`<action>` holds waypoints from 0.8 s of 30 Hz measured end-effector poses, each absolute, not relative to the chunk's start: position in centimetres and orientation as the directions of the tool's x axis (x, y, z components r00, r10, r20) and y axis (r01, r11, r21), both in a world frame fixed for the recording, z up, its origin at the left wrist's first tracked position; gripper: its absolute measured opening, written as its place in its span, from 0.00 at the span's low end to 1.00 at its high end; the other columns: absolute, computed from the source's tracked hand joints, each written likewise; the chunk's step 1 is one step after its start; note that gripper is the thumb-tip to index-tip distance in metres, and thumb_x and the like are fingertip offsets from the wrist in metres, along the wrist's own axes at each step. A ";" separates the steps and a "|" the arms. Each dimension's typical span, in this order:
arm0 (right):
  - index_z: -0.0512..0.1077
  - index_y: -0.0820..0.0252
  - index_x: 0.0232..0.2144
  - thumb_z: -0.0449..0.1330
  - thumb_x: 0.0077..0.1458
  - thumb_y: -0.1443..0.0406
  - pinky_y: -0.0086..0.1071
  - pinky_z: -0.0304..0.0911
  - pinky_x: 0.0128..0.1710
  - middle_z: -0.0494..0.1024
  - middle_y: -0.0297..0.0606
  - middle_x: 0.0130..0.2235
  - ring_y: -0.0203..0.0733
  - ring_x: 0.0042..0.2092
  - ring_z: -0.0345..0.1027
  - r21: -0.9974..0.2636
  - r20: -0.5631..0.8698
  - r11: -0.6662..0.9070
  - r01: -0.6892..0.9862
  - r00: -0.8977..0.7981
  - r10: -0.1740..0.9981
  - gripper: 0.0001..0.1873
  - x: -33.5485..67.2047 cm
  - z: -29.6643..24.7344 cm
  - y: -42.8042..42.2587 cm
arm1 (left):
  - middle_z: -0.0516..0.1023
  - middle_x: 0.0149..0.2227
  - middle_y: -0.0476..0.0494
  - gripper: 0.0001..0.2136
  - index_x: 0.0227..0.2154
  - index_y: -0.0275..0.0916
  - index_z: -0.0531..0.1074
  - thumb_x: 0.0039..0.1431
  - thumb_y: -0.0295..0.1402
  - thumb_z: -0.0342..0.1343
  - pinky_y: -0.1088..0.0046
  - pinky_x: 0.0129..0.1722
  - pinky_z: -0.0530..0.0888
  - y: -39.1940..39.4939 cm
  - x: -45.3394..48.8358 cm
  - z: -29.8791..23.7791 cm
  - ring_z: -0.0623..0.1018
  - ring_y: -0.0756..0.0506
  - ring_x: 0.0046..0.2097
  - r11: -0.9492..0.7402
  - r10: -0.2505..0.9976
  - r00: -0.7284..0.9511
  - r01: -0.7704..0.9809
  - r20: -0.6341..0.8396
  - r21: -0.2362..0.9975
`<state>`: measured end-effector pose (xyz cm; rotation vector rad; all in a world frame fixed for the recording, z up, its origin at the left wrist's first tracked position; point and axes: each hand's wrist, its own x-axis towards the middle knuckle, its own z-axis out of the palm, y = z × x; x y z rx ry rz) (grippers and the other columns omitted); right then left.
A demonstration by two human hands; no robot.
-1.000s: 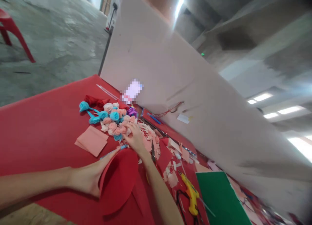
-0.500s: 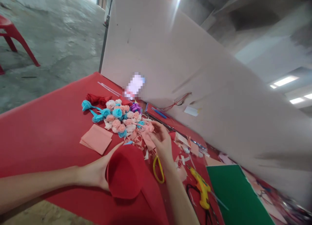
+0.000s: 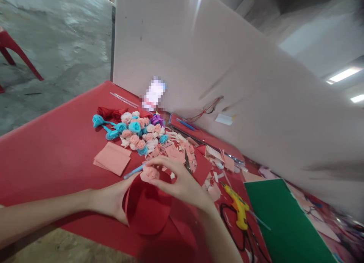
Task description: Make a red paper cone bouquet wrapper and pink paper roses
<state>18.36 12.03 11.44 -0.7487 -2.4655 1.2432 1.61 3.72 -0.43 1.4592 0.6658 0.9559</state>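
– Roll (image 3: 150, 217) of red sheet, wide end open, taken as landmark. State of the left hand?

– Left hand (image 3: 112, 203) at the roll's left side, fingers wrapped on it and grasping. Some of those fingers lie hidden behind the roll.

– And the other?

– Right hand (image 3: 182, 184) over the roll's far right edge, its forearm coming from the right. Thumb and fingers pinch a pale pink flower (image 3: 150, 174). In this view the bloom overlaps the far edge of the roll's opening; whether the two touch, cannot tell.

– Nearest loose item?

– Blue stick (image 3: 133, 172), slanted, just beyond the roll on its left. Contact with either hand: unclear.

– Other items, same landmark?

– Flower heap (image 3: 134, 127) in pink, white, blue, red and purple: beyond the roll. Pink sheets (image 3: 112, 159), stacked askew: beyond it, to the left. Paper scraps (image 3: 176, 153): beyond it, to the right. Yellow glue gun (image 3: 239, 209) with black cable: right of the roll. Green sheet (image 3: 284, 213): farther right. Red worktop (image 3: 57, 149) extends left of the roll.
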 end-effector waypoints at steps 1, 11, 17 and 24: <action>0.68 0.53 0.41 0.57 0.52 0.65 0.32 0.61 0.46 0.73 0.34 0.42 0.37 0.44 0.67 -0.813 0.008 0.487 0.319 -0.830 0.557 0.11 18.3 11.3 12.1 | 0.52 0.61 0.42 0.50 0.60 0.47 0.42 0.35 0.29 0.67 0.58 0.58 0.53 3.7 1.6 -0.5 0.53 0.34 0.61 -0.126 0.847 0.505 -0.119 0.169 0.985; 0.67 0.53 0.43 0.57 0.53 0.66 0.34 0.58 0.49 0.72 0.33 0.45 0.37 0.47 0.65 -0.820 -0.043 0.447 0.358 -0.817 0.574 0.13 18.3 10.2 12.3 | 0.58 0.58 0.36 0.45 0.57 0.37 0.51 0.35 0.37 0.67 0.59 0.56 0.60 4.0 1.8 0.5 0.60 0.34 0.58 -0.063 0.840 0.525 -0.154 0.136 0.986; 0.68 0.53 0.44 0.57 0.53 0.65 0.36 0.58 0.49 0.73 0.34 0.46 0.40 0.49 0.65 -0.822 -0.068 0.429 0.376 -0.812 0.580 0.14 18.5 10.0 12.3 | 0.57 0.58 0.33 0.49 0.58 0.35 0.48 0.32 0.35 0.68 0.61 0.56 0.59 4.1 1.8 0.2 0.60 0.36 0.58 -0.038 0.818 0.564 -0.145 0.114 0.989; 0.66 0.51 0.46 0.59 0.51 0.62 0.37 0.58 0.51 0.71 0.35 0.48 0.40 0.50 0.64 -0.841 -0.068 0.401 0.363 -0.806 0.588 0.18 18.7 9.8 12.2 | 0.55 0.59 0.32 0.37 0.58 0.34 0.50 0.44 0.26 0.59 0.62 0.53 0.64 4.1 1.7 0.2 0.64 0.37 0.55 -0.097 0.815 0.559 -0.124 0.150 0.988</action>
